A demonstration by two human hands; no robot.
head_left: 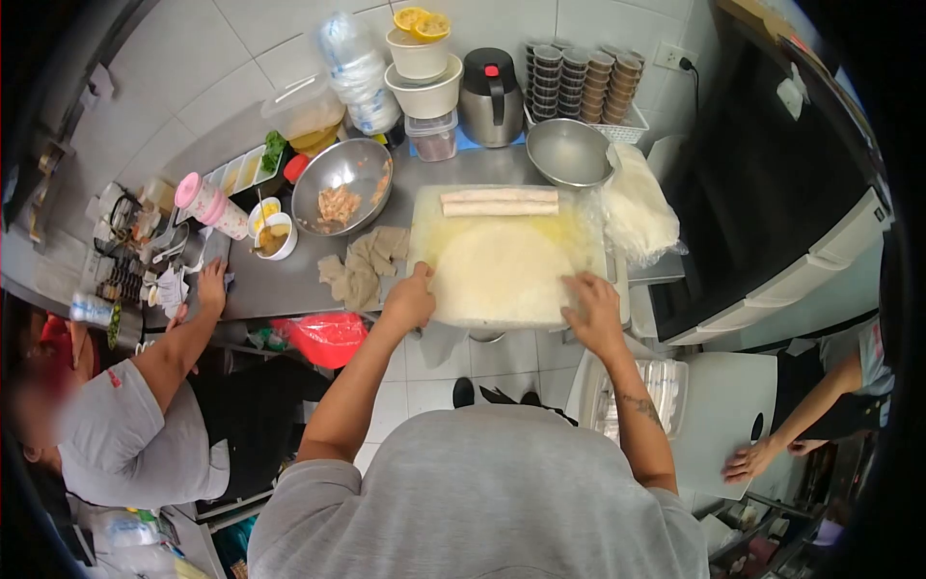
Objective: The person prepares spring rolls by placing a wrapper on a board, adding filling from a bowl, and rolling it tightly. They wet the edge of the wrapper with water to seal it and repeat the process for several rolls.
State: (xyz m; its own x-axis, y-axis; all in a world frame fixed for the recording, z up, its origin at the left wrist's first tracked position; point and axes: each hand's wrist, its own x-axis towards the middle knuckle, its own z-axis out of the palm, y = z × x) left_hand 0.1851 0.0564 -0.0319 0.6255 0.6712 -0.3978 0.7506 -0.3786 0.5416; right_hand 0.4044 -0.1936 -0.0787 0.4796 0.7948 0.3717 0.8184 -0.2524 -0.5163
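A thin, pale sheet of dough (pixel 502 273) lies flat on the cutting board (pixel 424 205). Beyond it, near the board's far edge, rests a pale roll (pixel 500 202) with a lengthwise line. My left hand (pixel 412 297) is at the sheet's left edge, its fingers curled together; whether they pinch the dough is too small to tell. At the right edge of the sheet, my right hand (pixel 591 311) has its fingers apart, the tips touching or just above the dough.
A metal bowl of orange-pink filling (pixel 342 188) and a crumpled cloth (pixel 365 267) are on the left. An empty metal bowl (pixel 569 152) and a plastic bag (pixel 639 205) stand right. One person (pixel 145 425) is at left; another person's hand (pixel 752 461) rests on a white lid.
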